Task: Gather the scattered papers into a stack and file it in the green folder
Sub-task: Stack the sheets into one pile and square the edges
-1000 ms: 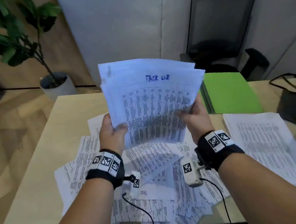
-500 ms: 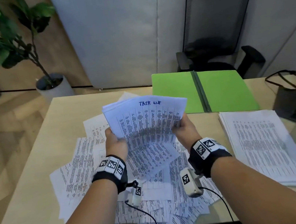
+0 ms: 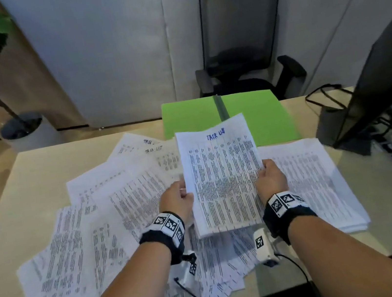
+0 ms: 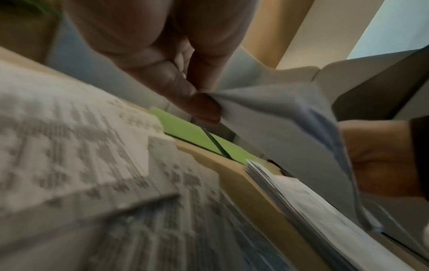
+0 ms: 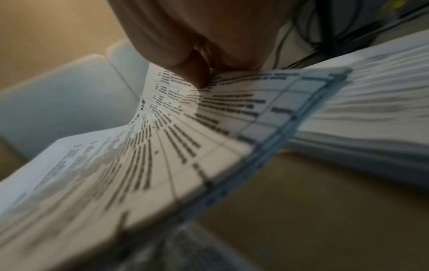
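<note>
I hold a bundle of printed sheets (image 3: 222, 177) headed "TASK LIST" just above the table, tilted slightly. My left hand (image 3: 178, 197) grips its left edge and my right hand (image 3: 269, 179) grips its right edge. In the left wrist view my thumb and fingers (image 4: 197, 102) pinch the bundle (image 4: 278, 117); in the right wrist view my thumb (image 5: 197, 73) presses on the printed top sheet (image 5: 162, 146). The green folder (image 3: 267, 116) lies open and flat at the table's far edge. Loose papers (image 3: 87, 229) are scattered over the left and middle. A neat stack (image 3: 323, 179) lies at the right.
A black office chair (image 3: 244, 38) stands behind the table. A potted plant (image 3: 20, 130) is on the floor at far left. A dark monitor (image 3: 384, 82) and cables occupy the right edge. Bare tabletop (image 3: 0, 217) shows at the left.
The bundle has come down from chest height to just above the table and shifted right, with its sheets squared up. Both hands kept their hold on its edges.
</note>
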